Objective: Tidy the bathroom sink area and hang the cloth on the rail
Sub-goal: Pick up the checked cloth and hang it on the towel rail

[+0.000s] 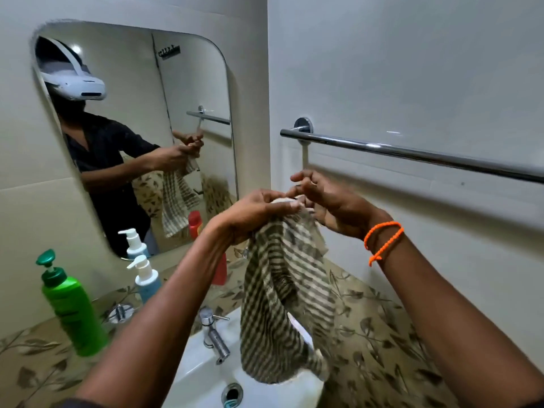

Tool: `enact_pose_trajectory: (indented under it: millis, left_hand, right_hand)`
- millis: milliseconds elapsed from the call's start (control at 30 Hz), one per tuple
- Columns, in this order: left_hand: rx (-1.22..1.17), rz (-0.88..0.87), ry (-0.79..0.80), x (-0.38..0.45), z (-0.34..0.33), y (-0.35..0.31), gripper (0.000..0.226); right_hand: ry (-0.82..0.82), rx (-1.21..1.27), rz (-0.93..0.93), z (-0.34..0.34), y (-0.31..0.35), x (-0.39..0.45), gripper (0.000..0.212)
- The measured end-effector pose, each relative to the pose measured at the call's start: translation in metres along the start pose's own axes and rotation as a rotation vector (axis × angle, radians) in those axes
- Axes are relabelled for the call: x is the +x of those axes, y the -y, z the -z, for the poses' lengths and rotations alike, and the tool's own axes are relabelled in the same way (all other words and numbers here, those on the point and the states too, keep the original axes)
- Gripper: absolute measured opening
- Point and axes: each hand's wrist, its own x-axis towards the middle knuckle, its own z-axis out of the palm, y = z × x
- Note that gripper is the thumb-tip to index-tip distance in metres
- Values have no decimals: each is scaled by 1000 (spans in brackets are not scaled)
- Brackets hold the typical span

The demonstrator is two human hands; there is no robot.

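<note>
At the far left of the counter we see a green bottle standing upright, and just right of it a small blue bottle with a white pump. Behind them the mirror hangs on the wall. A red bottle stands further right, partly hidden by the left forearm. Below, the tap leans over the white sink. Our left hand has its fingers pinched shut on the top edge of the striped cloth, which hangs down over the sink, clear of the counter. Our right hand, with an orange cord at the wrist, touches the same top edge; its upper fingers are spread, and we cannot tell whether it really grips. The rail runs along the right wall, above the hands and apart from the cloth.
</note>
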Motion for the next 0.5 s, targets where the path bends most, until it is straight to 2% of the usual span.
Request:
enact_pose_trajectory:
  millis: [33,100,133,167,233,267,333,400,467,500]
  left_hand:
    - [-71,-16,-43,-1,5,1,34]
    - [-253,-68,-109,-3,10,0,17]
    - [-331,-103,-113,-4,12,-1,11]
    - [-409,-136,-96,-5,13,-2,8]
    - [-511,-187,-86,-6,15,-5,12]
    - [-523,-205,-98,-6,15,-8,13]
    - [-494,-210,-121,-8,15,-15,15]
    - [-395,-146,-73,-8,10,-23,38]
    - [-145,-103,1,-7,0,-32,63]
    - [15,-124,27,-6,-7,-37,64]
  right_hand:
    - [-6,9,-10,-1,-11,-3,83]
    - [-8,-97,-91,-8,-31,-12,86]
    - [16,-145,-154,-13,-39,-16,79]
    - [63,-175,-198,-17,-45,-20,62]
    - [78,-207,-156,-24,-48,-28,24]
    - [21,-195,-96,-26,-44,-30,22]
    - [-127,-91,13,-29,-28,-29,29]
    - [-233,13,88,-34,-11,-26,32]
    - [-314,-88,143,-41,3,-23,30]
    - [-375,-205,178,-45,9,-22,27]
